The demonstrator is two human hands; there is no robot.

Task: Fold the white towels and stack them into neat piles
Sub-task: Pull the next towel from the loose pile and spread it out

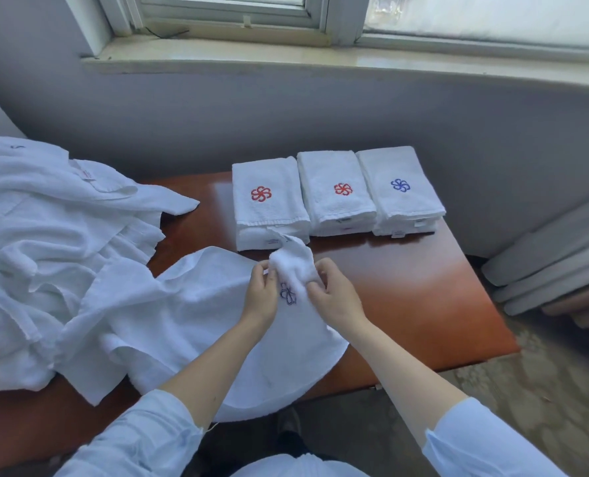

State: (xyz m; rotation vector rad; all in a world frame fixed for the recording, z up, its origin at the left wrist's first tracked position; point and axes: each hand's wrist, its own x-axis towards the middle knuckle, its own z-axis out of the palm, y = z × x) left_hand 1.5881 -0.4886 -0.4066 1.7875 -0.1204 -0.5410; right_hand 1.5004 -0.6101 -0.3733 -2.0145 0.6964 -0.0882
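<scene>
Head view: my left hand [262, 294] pinches towel [200, 304] edge, fingers curled. My right hand [334, 294] grips bunched corner just beside it, fingers curled too. Towel drapes over table [406, 297] near edge, dark emblem [287, 295] between my hands. Folded stacks [336, 194] in row of three behind. Unfolded heap [45, 253] at left.
</scene>
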